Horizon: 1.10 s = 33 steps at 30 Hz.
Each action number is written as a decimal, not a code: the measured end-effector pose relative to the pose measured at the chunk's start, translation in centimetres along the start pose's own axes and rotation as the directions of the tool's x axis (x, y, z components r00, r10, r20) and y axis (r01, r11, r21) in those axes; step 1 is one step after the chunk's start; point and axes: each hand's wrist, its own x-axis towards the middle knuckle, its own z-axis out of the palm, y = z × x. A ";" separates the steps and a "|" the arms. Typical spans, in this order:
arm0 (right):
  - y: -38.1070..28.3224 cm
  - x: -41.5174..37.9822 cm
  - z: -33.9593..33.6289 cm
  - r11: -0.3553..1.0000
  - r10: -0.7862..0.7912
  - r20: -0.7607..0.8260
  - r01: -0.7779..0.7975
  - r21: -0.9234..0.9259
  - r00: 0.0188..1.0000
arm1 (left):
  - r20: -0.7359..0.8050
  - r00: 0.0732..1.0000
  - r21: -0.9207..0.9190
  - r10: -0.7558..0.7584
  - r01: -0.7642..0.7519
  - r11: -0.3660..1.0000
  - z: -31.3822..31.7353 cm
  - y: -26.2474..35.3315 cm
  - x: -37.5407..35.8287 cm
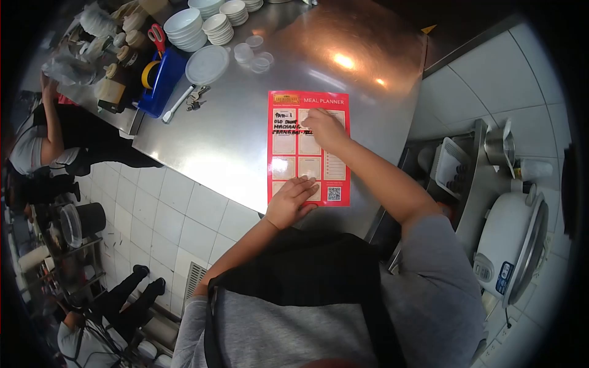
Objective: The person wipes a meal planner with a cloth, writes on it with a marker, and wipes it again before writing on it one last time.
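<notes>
A red meal planner sheet (310, 150) with pale boxes lies on the steel table. Black handwriting (288, 124) covers its upper left boxes, and a QR code is printed at the lower right. My right hand (325, 130) rests on the upper part of the sheet, beside the end of the writing. Its fingers are bent together, and whatever they may hold is hidden. Across the sheet's lower left edge lies my left hand (291, 202), palm down with fingers stretched out, touching the sheet.
On the steel table (233, 147) are a white brush-like tool (178, 104), keys (197, 98), a blue tape dispenser (162, 83), red scissors (157, 38), stacked bowls (184, 29) and sauce bottles (112, 87). A rice cooker (509, 245) stands right. Two other people are at left.
</notes>
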 end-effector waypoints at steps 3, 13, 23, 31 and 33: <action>-0.1 1.6 0.1 0.994 0.101 0.006 -0.101 0.032 0.995 | -0.004 1.000 0.022 0.008 -0.008 1.000 0.0 0.0 0.0; 5.0 1.1 -1.9 0.975 0.223 -0.176 -0.222 0.025 0.959 | 0.008 0.999 -0.003 -0.039 0.039 0.999 0.1 0.1 0.1; -0.4 9.2 3.5 0.989 0.135 -0.125 -0.126 0.078 0.983 | 0.038 0.999 -0.054 0.014 -0.012 0.998 -0.5 -0.3 0.3; 8.1 -4.0 -9.7 0.888 0.339 -0.152 -0.369 -0.275 0.928 | 0.054 0.999 -0.042 0.006 -0.003 0.999 -0.3 -0.1 0.4; 7.8 -3.9 -10.9 0.865 0.379 -0.205 -0.424 -0.268 0.903 | 0.053 0.998 -0.014 0.039 -0.038 0.999 -0.4 -0.4 0.6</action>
